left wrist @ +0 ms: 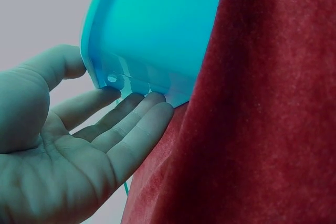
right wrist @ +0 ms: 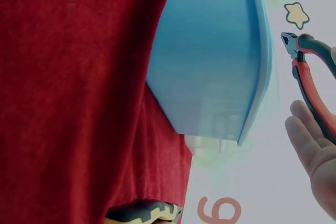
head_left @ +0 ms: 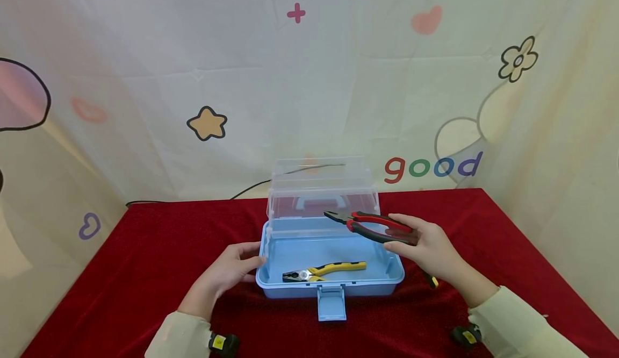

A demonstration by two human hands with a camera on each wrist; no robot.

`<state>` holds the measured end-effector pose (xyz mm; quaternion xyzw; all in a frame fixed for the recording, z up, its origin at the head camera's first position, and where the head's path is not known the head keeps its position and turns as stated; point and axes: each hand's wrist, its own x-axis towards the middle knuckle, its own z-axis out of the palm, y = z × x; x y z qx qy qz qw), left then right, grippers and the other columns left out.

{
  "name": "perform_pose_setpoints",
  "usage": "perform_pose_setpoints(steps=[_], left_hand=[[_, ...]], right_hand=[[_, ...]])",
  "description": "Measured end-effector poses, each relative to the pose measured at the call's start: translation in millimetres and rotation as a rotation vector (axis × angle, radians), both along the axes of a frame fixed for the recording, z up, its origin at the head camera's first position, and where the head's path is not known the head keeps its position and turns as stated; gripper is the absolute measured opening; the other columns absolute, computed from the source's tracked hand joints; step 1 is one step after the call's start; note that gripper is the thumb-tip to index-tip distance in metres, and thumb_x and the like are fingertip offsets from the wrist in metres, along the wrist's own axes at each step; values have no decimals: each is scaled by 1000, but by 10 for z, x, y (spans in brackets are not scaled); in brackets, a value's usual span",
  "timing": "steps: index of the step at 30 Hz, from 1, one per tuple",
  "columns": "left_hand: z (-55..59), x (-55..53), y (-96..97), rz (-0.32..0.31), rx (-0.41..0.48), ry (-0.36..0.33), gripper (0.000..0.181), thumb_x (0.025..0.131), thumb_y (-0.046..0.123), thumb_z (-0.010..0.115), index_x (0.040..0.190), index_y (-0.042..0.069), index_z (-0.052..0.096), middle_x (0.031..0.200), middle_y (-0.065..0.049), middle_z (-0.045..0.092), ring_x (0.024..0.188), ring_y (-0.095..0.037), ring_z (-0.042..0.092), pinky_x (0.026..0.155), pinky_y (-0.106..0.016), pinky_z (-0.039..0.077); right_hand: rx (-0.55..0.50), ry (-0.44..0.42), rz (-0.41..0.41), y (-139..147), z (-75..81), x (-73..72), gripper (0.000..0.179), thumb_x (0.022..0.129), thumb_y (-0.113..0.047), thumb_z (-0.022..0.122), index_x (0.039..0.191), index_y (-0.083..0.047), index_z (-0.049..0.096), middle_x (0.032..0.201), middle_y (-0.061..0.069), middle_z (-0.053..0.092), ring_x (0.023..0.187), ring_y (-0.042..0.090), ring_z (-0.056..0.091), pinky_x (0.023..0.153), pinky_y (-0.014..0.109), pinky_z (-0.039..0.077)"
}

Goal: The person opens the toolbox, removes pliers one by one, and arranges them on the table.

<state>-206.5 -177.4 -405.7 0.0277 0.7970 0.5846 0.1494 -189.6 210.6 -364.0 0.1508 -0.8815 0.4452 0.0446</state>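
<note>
A light blue toolbox [head_left: 330, 289] with its clear lid [head_left: 323, 197] raised stands on the red cloth. My left hand [head_left: 231, 272] holds its left end, thumb at the rim and fingers against the outer wall [left wrist: 152, 30]. Above the box's right part, my right hand [head_left: 427, 245] grips red-and-black pliers [head_left: 369, 226] by the handles, their head toward the left. Yellow-and-black pliers [head_left: 333, 267] lie inside near the front wall, one handle partly hidden by that wall.
A yellow-and-black tool [right wrist: 144, 212] lies on the red cloth [head_left: 159, 272] right of the box, mostly hidden under my right hand in the head view. The box's front latch [head_left: 331, 305] hangs down. Behind the table is a printed curtain [head_left: 232, 41], with a dark cable [head_left: 251, 187] before it.
</note>
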Motion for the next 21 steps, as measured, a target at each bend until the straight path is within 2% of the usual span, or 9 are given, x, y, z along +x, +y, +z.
perform_pose_setpoints(steps=[9,16,21], left_hand=[[-12,5,14,9,-2,0,48,92,11,59,136,-3,47,129,-22,55,94,-26,67,78,-42,58],[-16,-1,4,2,1,2,49,92,13,59,136,-3,46,130,-23,54,94,-26,67,79,-42,58],[-17,-2,3,1,4,1,49,92,13,59,136,-3,47,130,-23,54,94,-25,67,79,-41,58]], right_hand=[[24,29,-51,89,-18,87,61,81,-28,75,133,-6,52,107,15,69,83,18,69,66,22,54],[0,54,-52,164,-48,127,59,82,-22,74,132,-3,51,108,17,70,91,23,70,72,17,54],[-2,56,-65,204,-52,155,58,83,-20,73,133,-2,51,109,18,69,93,28,70,72,18,55]])
